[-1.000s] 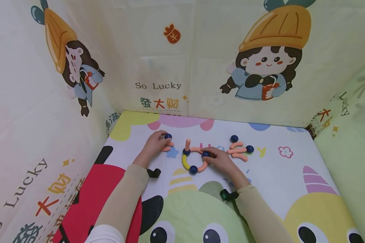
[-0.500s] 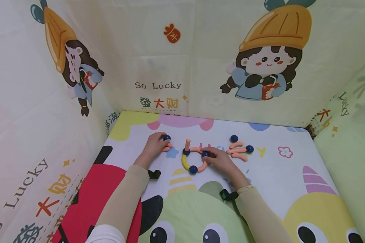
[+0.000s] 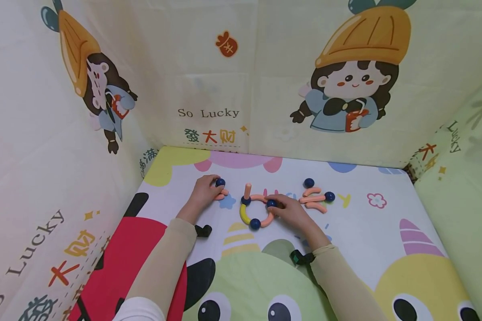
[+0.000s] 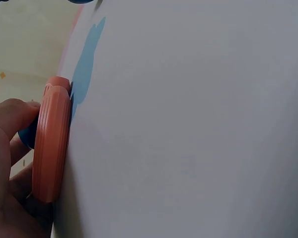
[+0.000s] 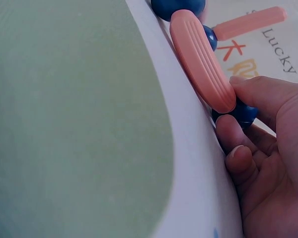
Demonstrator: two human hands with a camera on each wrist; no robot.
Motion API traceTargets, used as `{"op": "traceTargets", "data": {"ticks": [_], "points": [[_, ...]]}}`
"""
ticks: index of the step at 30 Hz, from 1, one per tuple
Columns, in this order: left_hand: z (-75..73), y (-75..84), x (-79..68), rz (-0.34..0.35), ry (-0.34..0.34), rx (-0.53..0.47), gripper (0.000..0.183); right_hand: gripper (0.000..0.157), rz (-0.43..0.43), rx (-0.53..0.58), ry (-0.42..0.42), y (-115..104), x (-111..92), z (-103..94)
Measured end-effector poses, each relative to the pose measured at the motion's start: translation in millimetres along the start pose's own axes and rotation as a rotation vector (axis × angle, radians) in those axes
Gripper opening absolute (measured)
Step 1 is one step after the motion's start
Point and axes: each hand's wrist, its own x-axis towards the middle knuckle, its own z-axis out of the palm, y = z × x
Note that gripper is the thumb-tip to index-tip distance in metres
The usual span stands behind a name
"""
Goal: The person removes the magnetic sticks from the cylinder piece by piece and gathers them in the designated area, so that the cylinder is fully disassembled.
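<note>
In the head view my left hand point(image 3: 202, 195) pinches a dark blue ball point(image 3: 220, 182) above the curved pink rods point(image 3: 223, 193). The left wrist view shows one pink rod point(image 4: 52, 141) up close, partly covering the blue ball point(image 4: 27, 135) under my thumb. On the table lies a ring of blue balls and curved rods, one yellow point(image 3: 244, 215) and others pink point(image 3: 267, 220). A straight pink rod point(image 3: 247, 191) stands upright from its back-left ball point(image 3: 246, 200). My right hand point(image 3: 294, 214) grips the ring's right-hand ball point(image 3: 271, 203), fingers around it beside a pink rod point(image 5: 202, 62).
To the right lie several loose pink rods point(image 3: 312, 199) and two blue balls, one at the back point(image 3: 309, 183) and one beside the rods point(image 3: 330, 197). A printed cloth point(image 3: 369, 223) covers the table. Patterned fabric walls point(image 3: 273, 89) rise around it.
My left hand has shifted slightly left and toward me with the blue ball, then stayed still. My right hand and the ring have kept their place.
</note>
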Motion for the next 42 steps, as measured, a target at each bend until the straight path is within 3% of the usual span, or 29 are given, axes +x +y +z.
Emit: {"op": "traceTargets", "data": {"ticks": [14,24,29,37,42], "points": [[-6.2,6.6,-6.4,-0.005,-0.020,-0.025,0.051,0.037,-0.014,-0.006,0.001,-1,-1,-1.1],[-10.7,34.7,-16.4,0.076,0.046,-0.028,0.040,0.035,-0.009,-0.025,0.005,3,1,0.2],[-8.1,50.7,-24.8,0.111,-0.049,-0.088,0.039,0.037,-0.014,-0.023,0.000,2,-1,-0.5],[2.4,65.1,-37.0,0.092,-0.348,-0.153,0.046,0.036,-0.017,-0.021,0.008,2,0,-0.5],[12.2,64.4,-39.3,0.078,-0.372,-0.195,0.045,0.035,-0.028,-0.016,0.008,2,1,-0.3]]}}
